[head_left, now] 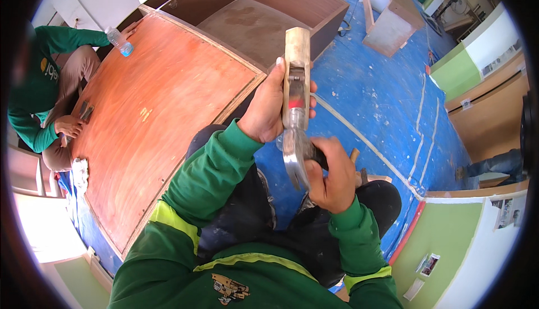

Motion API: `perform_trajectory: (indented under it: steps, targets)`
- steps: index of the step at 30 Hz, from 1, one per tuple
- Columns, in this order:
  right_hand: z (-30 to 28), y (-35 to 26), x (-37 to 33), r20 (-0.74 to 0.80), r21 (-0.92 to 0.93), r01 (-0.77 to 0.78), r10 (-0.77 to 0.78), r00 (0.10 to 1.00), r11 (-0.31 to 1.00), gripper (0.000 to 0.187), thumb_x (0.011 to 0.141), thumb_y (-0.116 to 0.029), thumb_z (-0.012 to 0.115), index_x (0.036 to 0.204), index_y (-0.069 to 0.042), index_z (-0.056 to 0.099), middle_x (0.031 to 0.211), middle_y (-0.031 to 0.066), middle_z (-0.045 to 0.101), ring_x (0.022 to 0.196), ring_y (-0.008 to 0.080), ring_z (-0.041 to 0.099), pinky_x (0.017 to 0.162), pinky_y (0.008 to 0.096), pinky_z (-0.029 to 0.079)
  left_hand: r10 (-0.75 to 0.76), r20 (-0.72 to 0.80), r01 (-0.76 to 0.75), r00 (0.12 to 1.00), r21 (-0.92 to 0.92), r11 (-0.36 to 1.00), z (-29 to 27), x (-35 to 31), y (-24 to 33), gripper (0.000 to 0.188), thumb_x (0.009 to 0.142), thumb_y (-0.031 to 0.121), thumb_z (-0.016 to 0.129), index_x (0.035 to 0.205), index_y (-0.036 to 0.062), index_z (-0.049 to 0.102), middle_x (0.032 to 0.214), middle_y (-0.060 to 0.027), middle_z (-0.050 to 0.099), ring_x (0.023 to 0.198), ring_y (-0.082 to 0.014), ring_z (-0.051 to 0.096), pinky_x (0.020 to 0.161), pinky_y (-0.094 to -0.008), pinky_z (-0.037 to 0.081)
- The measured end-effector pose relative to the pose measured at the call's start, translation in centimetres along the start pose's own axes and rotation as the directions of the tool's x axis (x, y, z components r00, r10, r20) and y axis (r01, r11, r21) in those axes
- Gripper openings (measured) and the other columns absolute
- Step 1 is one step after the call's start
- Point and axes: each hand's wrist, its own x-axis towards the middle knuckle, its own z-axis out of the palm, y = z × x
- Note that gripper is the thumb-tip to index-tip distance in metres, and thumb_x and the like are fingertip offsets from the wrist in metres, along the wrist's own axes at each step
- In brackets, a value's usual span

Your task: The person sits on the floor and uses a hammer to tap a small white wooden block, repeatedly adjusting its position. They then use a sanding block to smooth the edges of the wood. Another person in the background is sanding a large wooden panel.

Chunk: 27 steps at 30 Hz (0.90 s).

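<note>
Head view caught the person's left hand [268,107] wrapped around a wood plane [297,50], thumb along one side and fingertips showing on the other, held up right over the blue sheet [365,118]. Their right hand [332,177] was closed on the dark handle of a hammer [295,149], with the metal head at the plane's near end; honestly couldn't tell if the two were touching. Just left of all that was a big reddish board [174,78], with an open brown box [292,0] beyond it. Over on the board's far left sat a co-worker in a green top [33,90], one hand [68,126] by the edge, the other near a clear bottle [118,40] with a bluish end.
</note>
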Motion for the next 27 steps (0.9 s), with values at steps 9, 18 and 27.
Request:
perform_trajectory:
  steps: [9,18,27]
  targets:
    - [0.5,0.8,-2.3,-0.154,0.262,-0.078,0.121,0.981,0.962,0.036,0.104,-0.026,0.062,0.128,0.0,0.057,0.091,0.0115,0.062,0.077,0.022,0.061,0.069,0.0319,0.047,0.134,0.147,-0.168,0.98,0.249,0.954,1.5,-1.6,1.5,0.065,0.108,0.055,0.05,0.151,0.0062,0.044,0.106,-0.0076,0.062,0.085,-0.0171,0.065,0.074,-0.0353,0.059]
    - [-1.4,0.1,0.1,-0.253,0.911,0.009,0.542,0.802,0.411,0.052,0.109,-0.045,0.059,0.133,0.0,0.05,0.091,0.0015,0.05,0.066,0.0083,0.048,0.056,0.0241,0.039,0.194,0.732,-0.74,0.653,0.671,-0.043,1.3,-1.5,-0.8,0.062,0.087,0.001,0.075,0.145,0.0185,0.061,0.14,-0.005,0.067,0.138,-0.0372,0.057,0.122,-0.0586,0.031]
    - [-1.6,-1.0,0.3,-0.174,0.84,-0.219,0.63,0.757,0.496,0.03,0.102,-0.009,0.069,0.127,-0.002,0.054,0.084,-0.0012,0.053,0.061,0.0056,0.048,0.054,0.0239,0.039,0.244,0.706,-0.741,0.665,0.665,0.094,0.7,-0.1,-2.9,0.102,0.084,0.001,0.082,0.169,0.0113,0.026,0.139,-0.0198,0.066,0.125,-0.0356,0.066,0.106,-0.0402,0.054]
